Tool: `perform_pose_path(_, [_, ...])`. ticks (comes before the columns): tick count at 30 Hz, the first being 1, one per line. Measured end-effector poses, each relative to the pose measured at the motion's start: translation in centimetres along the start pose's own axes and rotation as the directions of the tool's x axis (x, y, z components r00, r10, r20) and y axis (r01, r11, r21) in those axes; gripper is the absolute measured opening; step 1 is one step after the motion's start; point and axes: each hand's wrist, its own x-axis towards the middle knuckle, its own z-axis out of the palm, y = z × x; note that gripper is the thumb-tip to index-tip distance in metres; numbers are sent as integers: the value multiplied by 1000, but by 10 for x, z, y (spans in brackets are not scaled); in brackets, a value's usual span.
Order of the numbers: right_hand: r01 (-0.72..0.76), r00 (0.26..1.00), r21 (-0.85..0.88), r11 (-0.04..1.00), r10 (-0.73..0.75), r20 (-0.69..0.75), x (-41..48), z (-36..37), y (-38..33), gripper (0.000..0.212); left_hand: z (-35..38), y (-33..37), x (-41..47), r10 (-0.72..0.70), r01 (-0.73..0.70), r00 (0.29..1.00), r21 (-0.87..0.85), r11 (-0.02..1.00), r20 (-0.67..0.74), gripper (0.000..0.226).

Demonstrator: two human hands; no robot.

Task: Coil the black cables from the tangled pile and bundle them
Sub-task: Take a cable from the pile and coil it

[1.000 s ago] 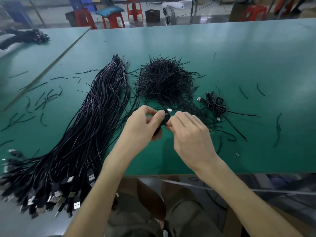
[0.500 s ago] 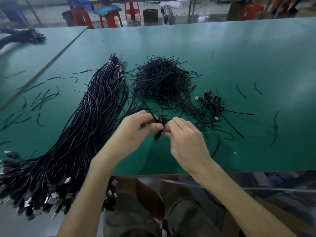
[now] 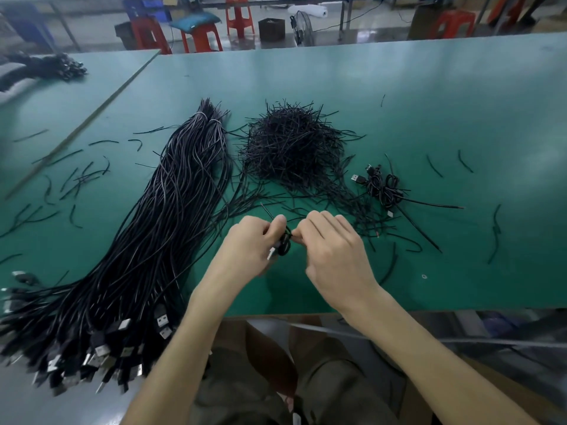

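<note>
Just above the near part of the green worktop [image 3: 429, 102], the left hand [image 3: 251, 243] grips a small coiled black cable [image 3: 283, 242], its silver plug poking out below. The right hand [image 3: 331, 250] pinches the coil's top with its fingertips. A long sheaf of black USB cables [image 3: 159, 240] lies to the left, a heap of short black ties [image 3: 291, 145] behind, and tied cable bundles [image 3: 383, 185] to the right.

Factory workshop: green benches [image 3: 429, 87], cable heaps [image 3: 171, 225]
</note>
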Motion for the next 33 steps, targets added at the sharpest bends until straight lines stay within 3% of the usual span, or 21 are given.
perform_pose_path(4, [-27, 1000, 40, 999, 27, 5, 1, 0, 1, 22, 1, -3, -1, 53, -55, 998, -61, 997, -38, 60])
perform_pose_path(5, [-42, 999, 65, 997, 42, -1, 1, 0, 2, 19, 1, -4, -2, 85, -90, 994, -75, 993, -64, 53])
perform_pose_path(8, [-77, 996, 115, 990, 81, -34, 2, -2, 7, 16, 0, -9, -7, 155, -155, 988, -327, 932, -27, 20])
perform_pose_path(11, [-120, 992, 180, 976, 127, -25, 1, -2, 3, 13, -3, -9, -11, 306, -284, 952, -371, 884, 2, 14])
perform_pose_path(15, [-226, 972, 324, 919, 236, 8, 3, -4, 1, 12, -12, -9, -14, 438, -457, 889, -251, 853, -132, 35])
perform_pose_path(19, [-338, 933, 532, 777, 351, 80, 7, -8, -1, 13, -16, -8, -18, 499, -503, 864, -73, 861, -66, 67])
perform_pose_path(21, [-356, 924, 584, 730, 368, 103, 8, -10, -2, 14, -17, -7, -19, 485, -489, 872, -100, 867, -58, 68])
perform_pose_path(23, [-353, 926, 602, 716, 361, 113, 8, -12, -3, 15, -17, -5, -20, 502, -512, 858, -115, 851, -105, 46])
perform_pose_path(26, [-332, 938, 586, 739, 326, 120, 7, -12, -3, 10, -15, 2, -22, 546, -563, 821, -84, 822, -165, 23])
perform_pose_path(30, [-281, 958, 502, 818, 272, 94, 7, -10, -3, 10, -14, 10, -23, 554, -553, 817, 55, 831, -161, 29])
perform_pose_path(33, [-164, 983, 309, 937, 180, -22, 8, -12, -5, 14, -14, 17, -25, 581, -523, 787, 276, 807, -208, 32])
